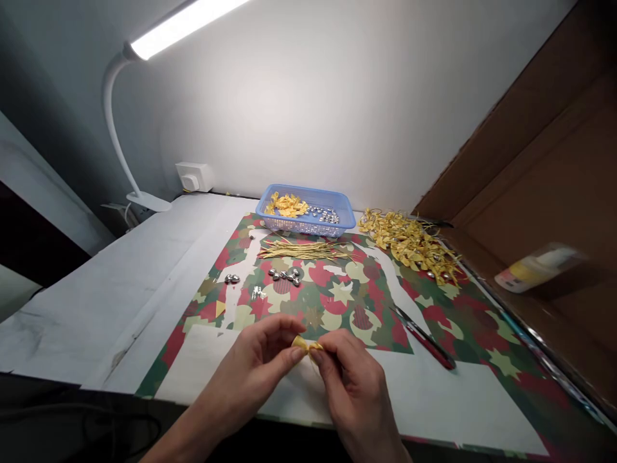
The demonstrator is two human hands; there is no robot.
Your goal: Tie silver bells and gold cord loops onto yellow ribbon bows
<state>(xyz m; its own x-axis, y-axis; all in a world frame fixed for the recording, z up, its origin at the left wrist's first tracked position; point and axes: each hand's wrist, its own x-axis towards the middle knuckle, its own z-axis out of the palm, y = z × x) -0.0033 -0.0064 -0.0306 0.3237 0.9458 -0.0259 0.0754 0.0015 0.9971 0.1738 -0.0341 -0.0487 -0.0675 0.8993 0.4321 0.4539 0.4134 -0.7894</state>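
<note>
Between my two hands, near the table's front edge, is a small yellow ribbon bow (307,347). My left hand (263,357) pinches its left loop between thumb and fingertips. The right loop is gripped by my right hand (354,379), with a thin yellow strand hanging below the thumb. Beyond them, several small silver bells or beads (284,276) lie in a cluster, and a few more silver ones (232,278) sit to the left. Behind these lies a loose bundle of thin gold ties (308,250).
A blue plastic basket (308,226) holds yellow bows and silver pieces. Right of it is a heap of yellow bows (409,244). A red-and-black handled tool (427,339) lies on the patterned sheet. A bottle (537,267) stands by the cardboard (544,161); a lamp (113,122) is at left.
</note>
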